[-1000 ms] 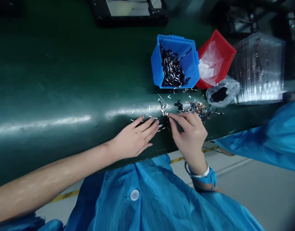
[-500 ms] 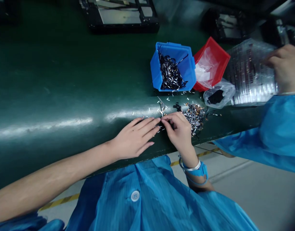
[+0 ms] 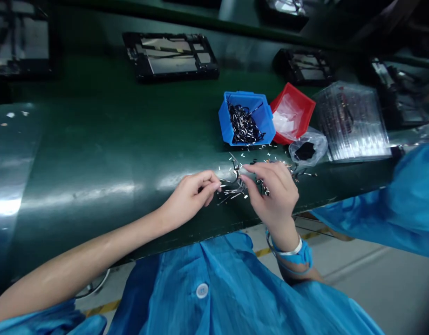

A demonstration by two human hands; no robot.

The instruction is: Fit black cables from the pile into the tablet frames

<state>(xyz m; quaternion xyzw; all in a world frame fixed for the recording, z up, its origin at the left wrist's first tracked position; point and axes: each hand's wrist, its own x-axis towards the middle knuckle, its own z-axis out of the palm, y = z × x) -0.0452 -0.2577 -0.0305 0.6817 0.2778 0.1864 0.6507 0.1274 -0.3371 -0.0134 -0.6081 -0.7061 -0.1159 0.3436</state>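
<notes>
Green, glossy table [image 3: 95,139] is stretching beneath both hands, and a loose bunch of thin strips [image 3: 231,190] is lying on it between them. The left hand [image 3: 191,195] is resting with its fingers curled, thumb and fingertips meeting at the left ends of these strips; whether it is gripping one, I cannot tell. The right hand [image 3: 275,195] is holding its thumb and forefinger a little apart at the bunch's right side, with the other fingers loosely bent. Under and behind that hand, a pile of strips [image 3: 265,188] is showing only in part. Small white bits [image 3: 242,155] are lying scattered beyond the bunch. Farther back, a blue bin [image 3: 226,123] is holding many black strips [image 3: 244,125] with white marks, and a red bin [image 3: 307,111] just beside it is holding clear plastic [image 3: 286,116]. Near the red bin, a clear bag [image 3: 319,146] is wrapping something black, and a stack of clear trays [image 3: 356,125] is standing to its right. A co-worker's blue sleeve [image 3: 410,200] is reaching in at the right edge. Beyond the bins, a flat black device [image 3: 172,58] is lying face up.
</notes>
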